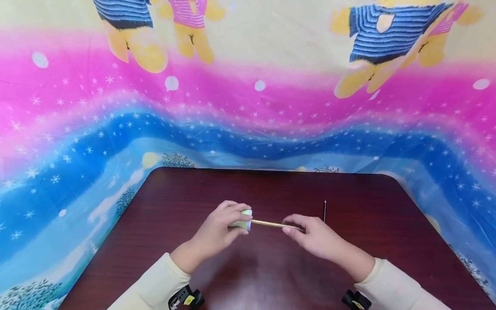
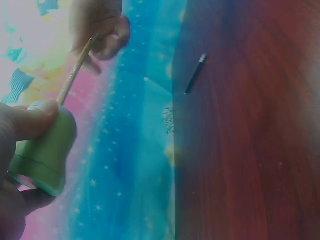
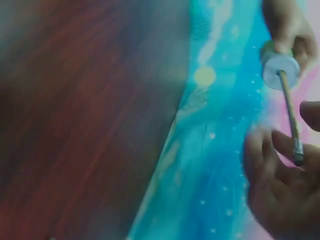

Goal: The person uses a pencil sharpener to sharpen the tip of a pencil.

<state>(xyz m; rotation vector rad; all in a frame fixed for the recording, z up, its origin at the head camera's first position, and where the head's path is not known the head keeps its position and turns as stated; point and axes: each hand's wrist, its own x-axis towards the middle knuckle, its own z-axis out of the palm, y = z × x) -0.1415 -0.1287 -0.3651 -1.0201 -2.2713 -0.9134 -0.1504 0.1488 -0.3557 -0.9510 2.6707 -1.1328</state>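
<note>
We grip the green sharpener [image 2: 47, 150] in our left hand [image 1: 218, 228], right hand [image 1: 318, 236] fingers loose around the pencil [image 1: 267, 223]; apparently sharpening, we next need a firm pinch to twist

Shows glossy wood grain on the table [image 1: 271, 275], bottom centre; cloth in the backdrop [image 1: 252, 101], upper frame; smooth, plastic-looking green case [image 1: 243, 224] mid-frame; shine on the gold pencil [image 1: 269, 223]; matt cloth sleeves [image 1: 156, 282], lower corners.

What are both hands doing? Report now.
Left hand: holding the green object.
Right hand: open around the gold pencil, apparently not gripping it.
</note>
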